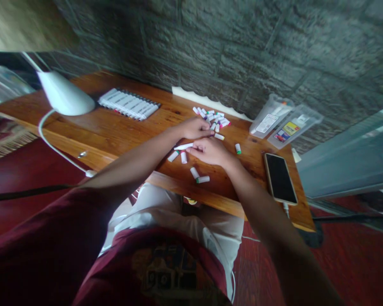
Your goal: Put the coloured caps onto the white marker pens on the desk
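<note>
Right hand pinched white marker by its end, a neat fingertip grip; left hand rested released, fingers uncurled, just beside loose markers.

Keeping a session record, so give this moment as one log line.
left hand: beside loose markers | right hand: touching white marker | surface: wooden desk

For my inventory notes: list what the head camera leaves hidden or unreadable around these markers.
Head view:
- The right hand covers one end of the white marker, so whether it grips it cannot be told.
- The left hand hides any part of the table beneath it.
- Labels on the loose markers are too small and blurred to read.
- Printing in the clear plastic cases is too small to read in full.
</note>
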